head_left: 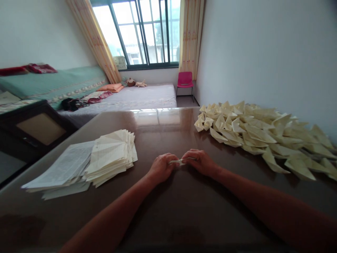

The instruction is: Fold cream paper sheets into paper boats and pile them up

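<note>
**Matching pinches keep the small paper (180,162) true**

The left hand (162,166) and right hand (198,161) are almost together, each clamped on one side of the same small paper — only a short pale middle shows in the gap between them. Its creases are too small and covered to read, and whether it rests on the counter (181,218) I cannot tell.

The work looks like shaping by feel, so equal pressure from both sides matters most: a stronger tug from one hand would likely skew the creases or tear the thin middle. A light, level pinch close to the edges should serve better than a hard squeeze, with the bare counter just below the hands as a firm base for pressing.

Out to the left of the hands lie a stack of cream sheets (110,154) and some whiter sheets (60,165); beyond the right hand spreads a heap of folded paper shapes (252,131) — both well apart from the working spot.
</note>
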{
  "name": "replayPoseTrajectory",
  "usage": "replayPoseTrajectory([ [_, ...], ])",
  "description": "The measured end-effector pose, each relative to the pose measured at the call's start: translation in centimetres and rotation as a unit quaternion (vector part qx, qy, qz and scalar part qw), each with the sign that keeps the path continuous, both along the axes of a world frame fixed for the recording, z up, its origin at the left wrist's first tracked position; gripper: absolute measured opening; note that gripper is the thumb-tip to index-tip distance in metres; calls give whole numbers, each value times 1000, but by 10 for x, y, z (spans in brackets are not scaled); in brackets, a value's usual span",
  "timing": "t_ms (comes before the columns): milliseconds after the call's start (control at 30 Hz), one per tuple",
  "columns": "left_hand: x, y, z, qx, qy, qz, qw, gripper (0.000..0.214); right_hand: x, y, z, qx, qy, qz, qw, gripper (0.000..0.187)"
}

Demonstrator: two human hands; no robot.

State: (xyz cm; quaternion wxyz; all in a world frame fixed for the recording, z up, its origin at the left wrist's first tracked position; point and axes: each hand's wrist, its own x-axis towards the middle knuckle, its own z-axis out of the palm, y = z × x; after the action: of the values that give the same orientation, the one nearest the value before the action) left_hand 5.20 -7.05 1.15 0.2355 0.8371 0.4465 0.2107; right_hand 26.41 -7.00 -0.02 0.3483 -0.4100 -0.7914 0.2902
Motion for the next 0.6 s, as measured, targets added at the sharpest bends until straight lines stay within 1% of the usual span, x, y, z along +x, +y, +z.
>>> replayPoseTrajectory([
  [67,1,0,-1,24,22,1,999,22,-1,2,-2,32,-15,-5,999,18],
  [100,1,0,-2,37,34,0,999,23,-1,3,-4,36,-18,-6,999,18],
  [200,-1,3,-4,65,48,-8,997,25,-2,7,-11,13,-1,-20,1000,18],
  [300,-8,10,-4,66,33,-5,997,17,-3,12,-17,-20,16,-68,997,17],
  [333,-11,13,-4,62,27,3,998,22,-3,13,-17,-27,11,-79,996,17],
  [367,-14,15,-4,55,20,9,998,26,-3,13,-17,-30,3,-83,996,19],
  [400,-17,18,-5,46,12,12,999,29,-2,14,-16,-31,-6,-79,996,27],
  [500,-24,21,-6,26,-12,8,1000,25,2,11,-10,-36,-13,-70,997,59],
  [533,-25,22,-7,23,-17,7,1000,24,5,9,-8,-43,-11,-78,996,63],
  [567,-26,23,-7,22,-20,7,1000,23,8,7,-6,-50,-6,-92,994,63],
  [600,-27,23,-7,20,-23,7,1000,22,12,5,-5,-58,2,-107,993,58],
])
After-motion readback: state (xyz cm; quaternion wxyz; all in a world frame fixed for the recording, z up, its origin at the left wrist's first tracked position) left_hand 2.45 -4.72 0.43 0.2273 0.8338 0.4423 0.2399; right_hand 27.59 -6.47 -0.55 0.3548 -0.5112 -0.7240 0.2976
